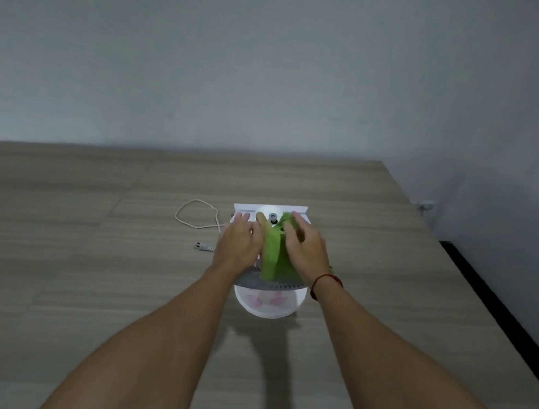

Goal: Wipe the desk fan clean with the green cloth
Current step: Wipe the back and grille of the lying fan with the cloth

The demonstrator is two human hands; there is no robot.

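Green cloth pressed on the tipped desk fan

Nearest on the wooden worktop lies the fan's white round front; over its grey grille the right hand, grip closed on the cloth, rubs, while the left hand, fingers spread flat, apparently steadies the body. Beyond, the cord trails unplugged.

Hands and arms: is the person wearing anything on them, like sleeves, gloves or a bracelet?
No gloves and no sleeves show: both forearms are bare up to the picture's edge. The left hand wears nothing. The right hand has a thin red string bracelet around its wrist. No watch or rings are visible.
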